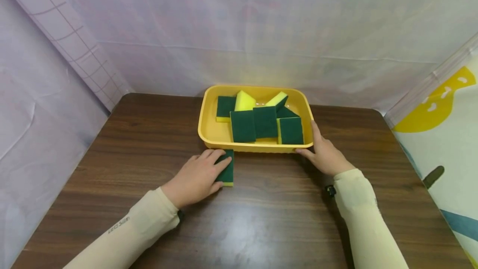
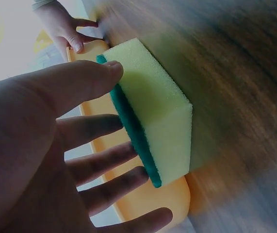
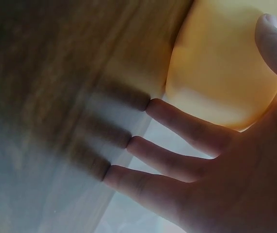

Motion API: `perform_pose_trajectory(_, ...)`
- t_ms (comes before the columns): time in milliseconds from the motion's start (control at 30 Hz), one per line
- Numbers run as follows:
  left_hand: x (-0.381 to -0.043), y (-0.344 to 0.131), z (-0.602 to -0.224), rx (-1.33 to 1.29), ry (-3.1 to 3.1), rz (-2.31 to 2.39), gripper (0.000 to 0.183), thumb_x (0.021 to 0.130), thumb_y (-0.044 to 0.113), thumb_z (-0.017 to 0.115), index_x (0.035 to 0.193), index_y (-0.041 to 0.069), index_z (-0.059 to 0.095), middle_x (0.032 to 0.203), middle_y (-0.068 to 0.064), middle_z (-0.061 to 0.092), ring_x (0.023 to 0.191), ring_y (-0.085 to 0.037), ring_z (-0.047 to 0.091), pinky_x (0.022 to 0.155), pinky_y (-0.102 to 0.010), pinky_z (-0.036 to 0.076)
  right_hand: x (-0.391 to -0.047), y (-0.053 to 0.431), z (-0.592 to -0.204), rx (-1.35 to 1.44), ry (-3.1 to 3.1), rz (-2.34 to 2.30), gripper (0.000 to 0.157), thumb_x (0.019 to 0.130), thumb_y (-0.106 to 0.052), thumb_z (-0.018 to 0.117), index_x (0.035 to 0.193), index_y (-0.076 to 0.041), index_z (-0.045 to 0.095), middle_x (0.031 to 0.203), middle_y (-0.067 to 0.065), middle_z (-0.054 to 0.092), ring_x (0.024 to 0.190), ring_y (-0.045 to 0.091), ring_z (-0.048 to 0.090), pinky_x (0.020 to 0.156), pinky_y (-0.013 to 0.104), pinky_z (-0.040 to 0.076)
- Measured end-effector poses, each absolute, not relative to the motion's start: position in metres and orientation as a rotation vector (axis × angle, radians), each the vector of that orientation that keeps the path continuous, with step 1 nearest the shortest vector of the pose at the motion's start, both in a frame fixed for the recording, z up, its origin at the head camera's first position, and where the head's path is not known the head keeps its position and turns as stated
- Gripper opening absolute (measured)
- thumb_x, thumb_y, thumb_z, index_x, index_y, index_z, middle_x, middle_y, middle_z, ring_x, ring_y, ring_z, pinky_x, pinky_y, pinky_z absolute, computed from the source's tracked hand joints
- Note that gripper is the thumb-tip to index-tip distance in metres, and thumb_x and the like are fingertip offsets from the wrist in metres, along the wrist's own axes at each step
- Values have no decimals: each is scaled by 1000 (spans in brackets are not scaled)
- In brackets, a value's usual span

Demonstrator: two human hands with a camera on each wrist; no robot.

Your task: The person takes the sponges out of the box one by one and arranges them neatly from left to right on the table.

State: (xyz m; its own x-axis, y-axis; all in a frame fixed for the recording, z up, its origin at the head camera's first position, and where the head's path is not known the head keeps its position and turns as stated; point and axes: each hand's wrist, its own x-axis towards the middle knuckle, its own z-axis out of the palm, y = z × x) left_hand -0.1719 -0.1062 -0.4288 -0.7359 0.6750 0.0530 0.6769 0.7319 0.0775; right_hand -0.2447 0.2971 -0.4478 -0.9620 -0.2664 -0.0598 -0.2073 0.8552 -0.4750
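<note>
A green-and-yellow sponge (image 1: 228, 172) lies green side up on the table, right in front of the yellow basin (image 1: 261, 147). My left hand (image 1: 198, 175) reaches over it from the left, its fingers extended across the green face and its thumb by the near edge. In the left wrist view the thumb overlaps a corner of the sponge (image 2: 150, 107). At the basin's front right corner rests my right hand (image 1: 328, 155), thumb along the front wall and fingers along the right side. The right wrist view has three straight fingertips (image 3: 157, 106) down at the tabletop.
Inside the basin lie several more sponges (image 1: 266, 123), some flat and some tilted against each other. The dark wood table (image 1: 123, 144) ends at the back against a pale hanging curtain (image 1: 261, 24). A patterned cloth (image 1: 448, 148) hangs to the right.
</note>
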Motion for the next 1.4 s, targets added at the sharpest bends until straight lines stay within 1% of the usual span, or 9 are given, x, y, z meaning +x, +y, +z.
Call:
perform_pose_trajectory(300, -169, -105, -418, -1142, -2866, -162, 68, 102, 37, 79, 157, 4, 57, 158, -20, 50, 140, -40, 51, 97, -58, 57, -244, 296, -444, -355, 2903, -718, 110, 109, -52, 63, 171, -8, -17, 156, 41, 44, 132, 58, 56, 102, 72, 48)
perform_pose_trajectory(567, -179, -105, -379, -1063, -2783, -225, 63, 100, 34, 83, 153, 8, 61, 152, -19, 56, 137, -38, 56, 103, -57, 55, -243, 296, -443, -348, 2900, -712, 110, 109, -51, 63, 171, -7, -17, 157, 42, 43, 133, 58, 55, 103, 72, 48)
perform_pose_trajectory(833, -195, -105, -350, -1019, -2681, -261, 61, 100, 30, 82, 152, 7, 62, 146, -19, 59, 127, -37, 60, 92, -53, 58, -243, 297, -444, -339, 2898, -704, 111, 109, -53, 62, 171, -7, -17, 155, 42, 45, 131, 58, 56, 101, 72, 49)
perform_pose_trajectory(1000, -203, -99, -342, -1021, -2661, -225, 61, 101, 28, 81, 154, 6, 60, 146, -19, 59, 127, -38, 60, 86, -52, 59, -243, 297, -443, -344, 2906, -695, 111, 108, -54, 63, 171, -8, -16, 154, 42, 46, 131, 59, 56, 102, 73, 48)
perform_pose_trajectory(1100, -210, -95, -339, -1010, -2671, -212, 60, 102, 27, 79, 155, 7, 60, 147, -19, 58, 127, -39, 59, 80, -49, 59, -244, 297, -443, -346, 2907, -697, 111, 108, -54, 64, 171, -9, -16, 154, 42, 45, 131, 59, 56, 102, 73, 48)
perform_pose_trajectory(1133, -213, -93, -339, -1006, -2679, -215, 60, 102, 27, 78, 155, 7, 59, 148, -19, 57, 127, -39, 59, 79, -49, 58, -244, 297, -443, -347, 2907, -700, 111, 108, -54, 64, 171, -9, -16, 155, 42, 45, 131, 59, 56, 103, 73, 47)
perform_pose_trajectory(1233, -222, -89, -338, -996, -2712, -218, 59, 104, 29, 77, 156, 8, 59, 150, -17, 56, 131, -38, 56, 83, -48, 59, -244, 298, -445, -350, 2905, -710, 112, 108, -54, 64, 171, -10, -17, 156, 42, 43, 132, 59, 55, 103, 73, 47)
perform_pose_trajectory(1400, -236, -83, -341, -984, -2785, -206, 60, 106, 34, 74, 158, 11, 57, 153, -16, 53, 134, -37, 54, 94, -50, 57, -245, 297, -447, -346, 2899, -702, 112, 108, -55, 62, 171, -11, -20, 158, 42, 41, 133, 60, 54, 101, 73, 48)
